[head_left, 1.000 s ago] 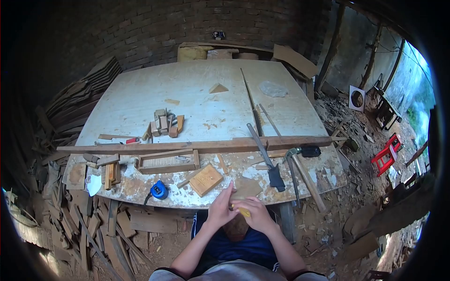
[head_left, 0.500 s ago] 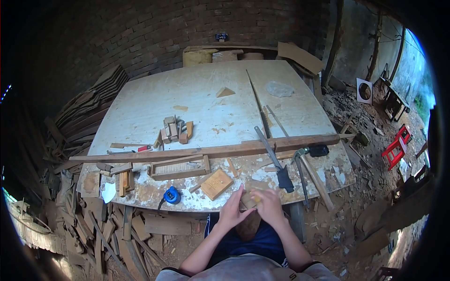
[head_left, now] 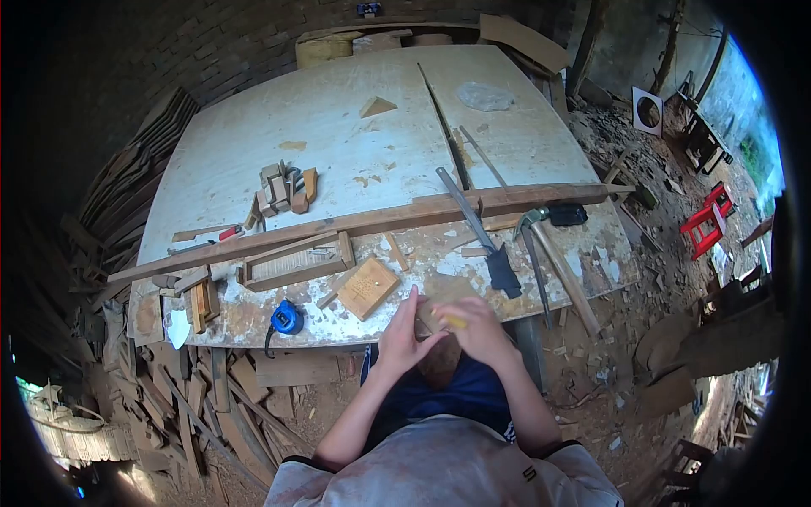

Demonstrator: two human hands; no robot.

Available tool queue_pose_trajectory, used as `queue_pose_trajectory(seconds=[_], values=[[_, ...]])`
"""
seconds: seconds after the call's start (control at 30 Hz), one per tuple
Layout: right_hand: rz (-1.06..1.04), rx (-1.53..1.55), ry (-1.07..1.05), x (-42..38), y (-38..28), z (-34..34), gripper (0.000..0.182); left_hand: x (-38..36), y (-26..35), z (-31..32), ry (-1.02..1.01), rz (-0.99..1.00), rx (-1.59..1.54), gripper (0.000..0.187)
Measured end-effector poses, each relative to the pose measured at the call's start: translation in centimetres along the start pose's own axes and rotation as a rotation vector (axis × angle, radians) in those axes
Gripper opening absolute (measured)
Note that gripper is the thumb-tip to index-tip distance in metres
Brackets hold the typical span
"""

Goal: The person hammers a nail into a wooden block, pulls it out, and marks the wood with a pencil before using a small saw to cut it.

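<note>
At the bench's near edge, my left hand is wrapped along the side of a small wooden piece, partly hidden by the fingers. My right hand is closed on a small yellow object over that piece; most of it is hidden. A square wooden block lies just left of my hands on a thin stick. To the right are a dark-wrapped metal tool and a claw hammer.
A long wooden beam crosses the bench. Around it are a blue tape measure, a wooden frame, small blocks and a plastic bag. Wood scraps cover the floor; a red stool stands right.
The view has tipped down, so the bench sits higher in it. My right hand has shifted slightly over the small wooden piece, and more of the yellow object shows.
</note>
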State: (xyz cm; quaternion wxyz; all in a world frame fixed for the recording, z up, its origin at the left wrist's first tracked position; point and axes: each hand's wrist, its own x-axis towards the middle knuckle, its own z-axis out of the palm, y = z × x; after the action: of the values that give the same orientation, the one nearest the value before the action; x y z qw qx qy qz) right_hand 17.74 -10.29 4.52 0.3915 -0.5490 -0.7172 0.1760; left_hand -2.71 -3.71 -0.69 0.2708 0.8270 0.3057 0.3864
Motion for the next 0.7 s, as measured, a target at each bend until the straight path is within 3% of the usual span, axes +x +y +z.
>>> queue_pose_trajectory(seconds=[0.03, 0.1, 0.2, 0.33, 0.47, 0.6, 0.7], values=[[0.102, -0.045, 0.110, 0.3, 0.2, 0.1, 0.025, 0.0, 0.2, 0.0, 0.007, -0.004, -0.013, 0.116], [0.030, -0.104, 0.175, 0.0, -0.9, 1.2, 0.028, -0.2, 0.2, 0.0, 0.014, -0.004, -0.017, 0.118], [-0.145, 0.087, -0.075, -0.8, -2.1, 1.2, 0.028, -0.2, -0.2, 0.1, 0.016, 0.016, 0.004, 0.122], [0.150, -0.190, 0.150, 0.3, 1.2, -0.8, 0.026, -0.2, 0.4, 0.0, 0.012, 0.003, 0.015, 0.125], [-0.125, 0.023, -0.070, -0.8, -2.2, 0.7, 0.024, -0.6, -0.2, 0.1, -0.006, -0.010, 0.024, 0.124], [0.094, -0.179, 0.112, -0.2, 1.6, -1.4, 0.028, -0.2, 0.5, 0.2, 0.021, 0.002, 0.038, 0.124], [-0.069, -0.141, 0.077, -0.9, -1.5, 0.4, 0.030, -0.4, -0.3, 0.4, 0.015, 0.013, 0.035, 0.125]])
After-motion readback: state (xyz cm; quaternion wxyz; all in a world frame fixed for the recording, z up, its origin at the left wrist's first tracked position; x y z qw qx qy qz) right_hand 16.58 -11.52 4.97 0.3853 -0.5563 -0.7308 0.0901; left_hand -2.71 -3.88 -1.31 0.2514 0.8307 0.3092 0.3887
